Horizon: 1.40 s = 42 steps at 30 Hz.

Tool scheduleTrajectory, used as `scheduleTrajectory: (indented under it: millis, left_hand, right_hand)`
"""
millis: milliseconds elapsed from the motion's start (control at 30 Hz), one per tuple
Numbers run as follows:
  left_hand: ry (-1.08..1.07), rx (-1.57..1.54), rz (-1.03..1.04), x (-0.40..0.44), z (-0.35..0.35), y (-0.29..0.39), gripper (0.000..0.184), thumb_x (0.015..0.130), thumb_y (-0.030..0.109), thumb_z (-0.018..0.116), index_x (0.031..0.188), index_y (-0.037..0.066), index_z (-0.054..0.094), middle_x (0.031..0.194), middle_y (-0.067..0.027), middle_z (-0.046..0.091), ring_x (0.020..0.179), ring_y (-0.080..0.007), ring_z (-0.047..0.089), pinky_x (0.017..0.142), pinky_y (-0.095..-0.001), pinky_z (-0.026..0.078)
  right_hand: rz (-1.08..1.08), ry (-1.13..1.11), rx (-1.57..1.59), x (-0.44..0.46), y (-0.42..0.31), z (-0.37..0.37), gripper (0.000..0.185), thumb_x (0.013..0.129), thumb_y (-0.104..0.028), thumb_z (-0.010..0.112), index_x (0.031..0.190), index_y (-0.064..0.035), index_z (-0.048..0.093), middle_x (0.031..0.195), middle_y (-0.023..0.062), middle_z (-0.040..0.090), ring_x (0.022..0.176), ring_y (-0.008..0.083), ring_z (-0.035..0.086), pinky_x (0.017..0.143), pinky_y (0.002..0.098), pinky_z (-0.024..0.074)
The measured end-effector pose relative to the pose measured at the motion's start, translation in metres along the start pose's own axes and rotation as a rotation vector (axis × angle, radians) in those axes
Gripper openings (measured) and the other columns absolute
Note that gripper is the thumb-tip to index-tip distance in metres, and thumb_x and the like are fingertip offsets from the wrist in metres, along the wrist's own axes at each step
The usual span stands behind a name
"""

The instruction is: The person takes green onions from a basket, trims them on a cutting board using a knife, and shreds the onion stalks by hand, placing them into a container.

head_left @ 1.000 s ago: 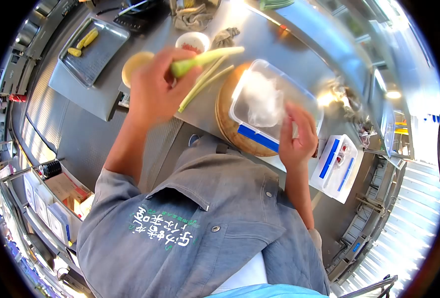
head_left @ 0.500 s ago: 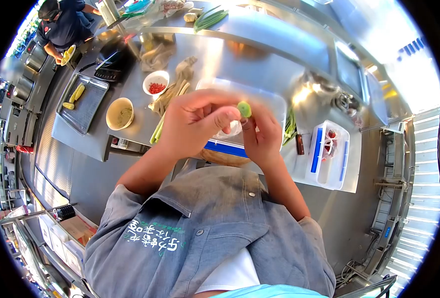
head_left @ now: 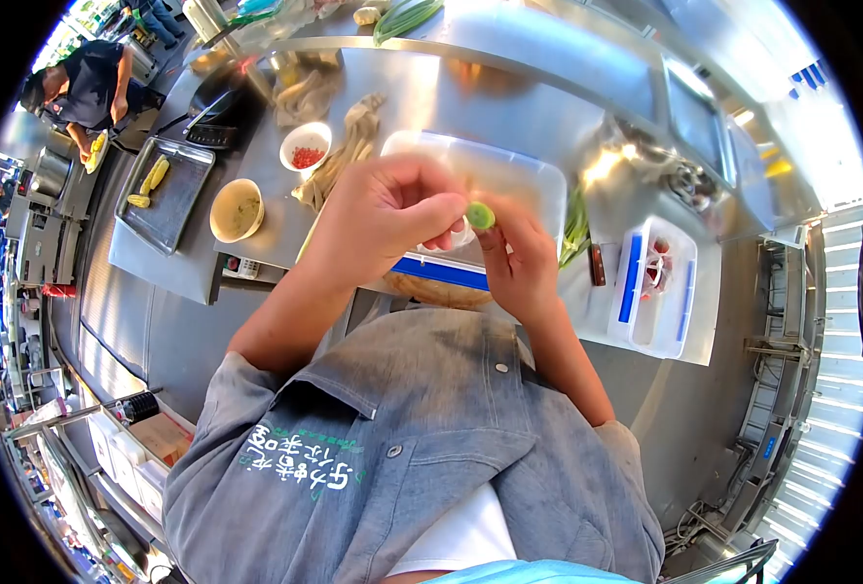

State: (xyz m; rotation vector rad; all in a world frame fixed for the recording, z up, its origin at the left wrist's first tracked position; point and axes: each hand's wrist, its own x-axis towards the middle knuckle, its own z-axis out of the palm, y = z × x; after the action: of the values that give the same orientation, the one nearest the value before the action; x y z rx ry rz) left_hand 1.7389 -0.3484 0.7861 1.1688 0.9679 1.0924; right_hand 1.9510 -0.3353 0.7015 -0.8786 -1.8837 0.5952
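In front of my chest, my right hand (head_left: 521, 255) pinches a small round green piece (head_left: 480, 216) with a pale green face, like the cut end of a vegetable. Its thumb sits below the piece. My left hand (head_left: 392, 209) is closed, thumb pressed to curled fingers, its tips right at the piece's left edge; what lies between them is hidden. Below both hands stands a clear plastic tub (head_left: 538, 175) with a blue clasp, on the steel counter. A wooden round edge (head_left: 436, 290) shows beneath the tub.
Left lie a cream bowl (head_left: 237, 210), a white bowl with chopped red bits (head_left: 306, 148), a cloth (head_left: 358, 136) and a tray (head_left: 173, 219) with corn cobs. Right are green stalks (head_left: 575, 229), a brown handle (head_left: 598, 265) and another tub (head_left: 665, 321). A co-worker (head_left: 91, 88) holds a plate at upper left.
My hands stay together around the green piece, with the fingers slightly shifted. The view has tilted a little. The co-worker at upper left has bent forward over the plate.
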Motion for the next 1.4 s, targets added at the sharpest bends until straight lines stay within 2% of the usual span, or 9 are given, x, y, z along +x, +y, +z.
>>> scheduleTrajectory:
  millis: [267, 333, 500, 567, 667, 900, 1100, 1200, 1400]
  left_hand:
    - [0.008, 0.0, -0.061, 0.008, 0.003, -0.016, 0.007, 0.094, 0.003, 0.06, 0.09, 0.003, 0.066, 0.072, 0.0018, 0.058, 0.059, -0.0045, 0.051, 0.055, -0.0212, 0.04]
    - [-0.045, -0.375, -0.218, 0.011, 0.006, -0.021, 0.01, 0.094, 0.004, 0.057, 0.086, 0.005, 0.062, 0.072, 0.0027, 0.054, 0.058, -0.0041, 0.044, 0.053, -0.022, 0.034]
    - [-0.067, -0.384, -0.285, 0.022, -0.003, -0.059, 0.01, 0.098, 0.008, 0.055, 0.091, 0.005, 0.062, 0.076, 0.0017, 0.055, 0.06, -0.0059, 0.046, 0.054, -0.0237, 0.036]
    - [0.068, -0.201, -0.149, 0.021, 0.005, -0.055, 0.016, 0.106, 0.015, 0.057, 0.096, 0.005, 0.064, 0.078, 0.0012, 0.057, 0.063, -0.0073, 0.051, 0.057, -0.0244, 0.04]
    - [-0.011, -0.123, 0.049, 0.016, 0.006, -0.031, 0.024, 0.111, 0.023, 0.057, 0.097, 0.005, 0.065, 0.079, 0.0015, 0.058, 0.066, -0.0067, 0.053, 0.059, -0.0236, 0.042]
    - [-0.097, -0.112, 0.068, 0.024, 0.013, -0.043, 0.022, 0.109, 0.022, 0.06, 0.095, 0.005, 0.063, 0.077, 0.0043, 0.056, 0.064, -0.0039, 0.049, 0.057, -0.0214, 0.039]
    - [0.073, 0.735, 0.145, 0.031, -0.005, -0.089, 0.02, 0.096, 0.021, 0.07, 0.086, 0.005, 0.063, 0.071, -0.0039, 0.06, 0.06, -0.0154, 0.057, 0.057, -0.0327, 0.047]
    - [0.174, 1.261, 0.193, 0.035, -0.027, -0.121, 0.016, 0.089, 0.022, 0.069, 0.084, 0.007, 0.067, 0.08, -0.0129, 0.071, 0.071, -0.0329, 0.07, 0.064, -0.0451, 0.054]
    - [0.05, 1.596, 0.096, 0.058, -0.064, -0.174, 0.012, 0.091, 0.017, 0.067, 0.085, 0.007, 0.069, 0.084, -0.0148, 0.073, 0.075, -0.0365, 0.073, 0.066, -0.0453, 0.057]
  right_hand:
    - [0.028, -0.039, 0.018, -0.001, -0.001, 0.002, 0.028, 0.099, -0.002, 0.068, 0.127, -0.0023, 0.07, 0.107, 0.0163, 0.073, 0.084, 0.0275, 0.069, 0.072, 0.0348, 0.0556]
    - [0.033, -0.05, 0.025, -0.003, -0.001, 0.003, 0.027, 0.1, -0.002, 0.067, 0.127, -0.0018, 0.07, 0.106, 0.0154, 0.073, 0.083, 0.0259, 0.068, 0.071, 0.0337, 0.0549]
    - [0.242, -0.054, 0.097, 0.001, -0.004, -0.006, 0.023, 0.103, -0.006, 0.065, 0.126, -0.0004, 0.069, 0.099, 0.0109, 0.072, 0.082, 0.0184, 0.064, 0.074, 0.0303, 0.052]
    - [0.241, -0.038, 0.121, 0.001, 0.002, -0.007, 0.024, 0.103, -0.006, 0.066, 0.126, -0.0004, 0.069, 0.098, 0.0103, 0.072, 0.081, 0.0178, 0.064, 0.074, 0.0303, 0.0518]
    - [0.266, -0.044, 0.132, 0.003, -0.002, -0.011, 0.024, 0.103, -0.007, 0.066, 0.126, -0.0005, 0.069, 0.097, 0.0091, 0.072, 0.079, 0.0165, 0.062, 0.073, 0.0299, 0.0513]
    - [0.303, -0.028, 0.282, -0.003, 0.012, -0.004, 0.021, 0.105, -0.007, 0.064, 0.125, -0.0019, 0.069, 0.101, 0.004, 0.073, 0.084, 0.0123, 0.063, 0.078, 0.0273, 0.0522]
    - [0.318, 0.044, 0.286, 0.015, 0.011, -0.027, 0.022, 0.109, -0.014, 0.061, 0.124, -0.0003, 0.067, 0.104, 0.0027, 0.074, 0.091, 0.0086, 0.064, 0.086, 0.0249, 0.0518]
    - [0.332, 0.057, 0.355, 0.021, 0.023, -0.04, 0.023, 0.11, -0.016, 0.059, 0.125, -0.0007, 0.068, 0.106, 0.0019, 0.073, 0.083, 0.0053, 0.058, 0.079, 0.0223, 0.0492]
    - [0.26, 0.186, 0.477, 0.047, 0.015, -0.07, 0.029, 0.112, -0.018, 0.054, 0.132, -0.0005, 0.067, 0.108, 0.0085, 0.071, 0.074, 0.0056, 0.05, 0.071, 0.0228, 0.0472]
